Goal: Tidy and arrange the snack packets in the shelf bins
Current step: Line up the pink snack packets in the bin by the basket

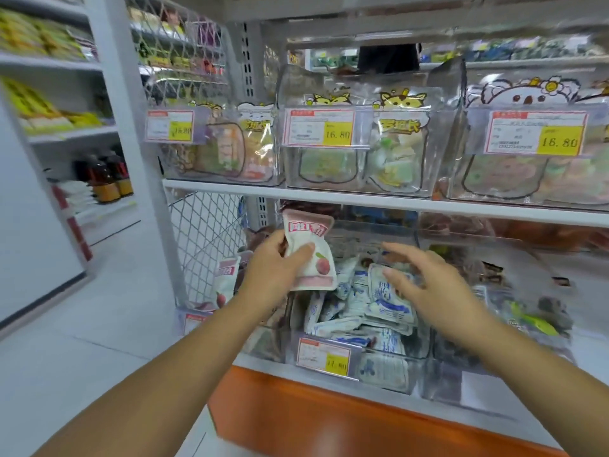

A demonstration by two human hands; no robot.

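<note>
Sitting far to my left, dark bottles (pixel 105 179) are lining a low shelf of the neighbouring unit, and a wire mesh panel (pixel 204 245) is closing off the side of the shelf I am facing. Just inside that panel, a pink-and-white packet (pixel 227 282) is standing upright in the left bin (pixel 263 344). My left hand (pixel 276 258) is gripping a second packet of the same kind, the held packet (pixel 313 255), with my thumb lying across its front and my fingers curling behind it; I am holding it upright in the air above the boundary between the left bin and the middle bin (pixel 418 354). The middle bin is carrying a loose heap of blue-and-white packets (pixel 372 311), lying at all angles, with a price tag (pixel 324 356) clipped to its front. My right hand (pixel 425 285) is hovering over that heap, fingers spread and relaxed, holding nothing. Further right, the right bin (pixel 494 380) is holding dark packets too blurred to read. Above everything, the upper shelf (pixel 362 196) is bearing a row of clear bins of cartoon-printed bags.
</note>
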